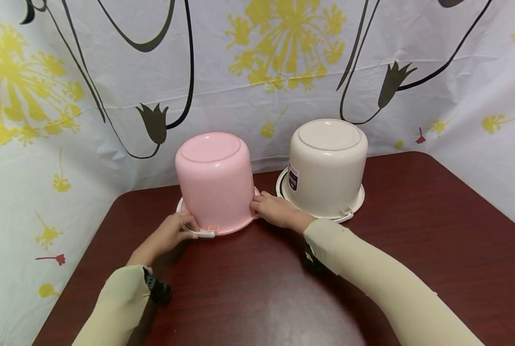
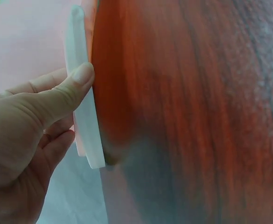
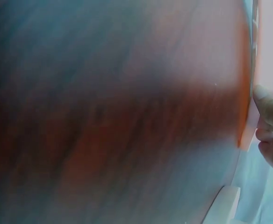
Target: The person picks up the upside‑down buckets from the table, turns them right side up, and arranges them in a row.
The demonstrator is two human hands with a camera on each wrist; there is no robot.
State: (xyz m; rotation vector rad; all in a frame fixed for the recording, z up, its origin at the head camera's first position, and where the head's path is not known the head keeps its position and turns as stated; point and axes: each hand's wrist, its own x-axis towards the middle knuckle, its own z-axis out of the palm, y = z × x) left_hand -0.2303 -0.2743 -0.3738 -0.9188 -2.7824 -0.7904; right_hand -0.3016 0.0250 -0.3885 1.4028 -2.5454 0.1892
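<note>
A pink bucket (image 1: 216, 182) stands upside down on the dark red-brown table, its rim at the bottom. At the rim's left side, my left hand (image 1: 171, 230) pinches the edge together with the white handle (image 2: 86, 112), thumb on the outside in the left wrist view. My right hand (image 1: 279, 210) grips the same rim on the right side; in the right wrist view only part of that hand shows, at the right edge. Just right of it, a cream bucket (image 1: 328, 168) also sits upside down, apart from both hands.
The wood-grain table (image 1: 249, 293) runs back to a white cloth (image 1: 223, 86) printed with yellow and grey flowers, which hangs behind and at both sides. A dark label (image 1: 293, 178) is stuck on the cream bucket.
</note>
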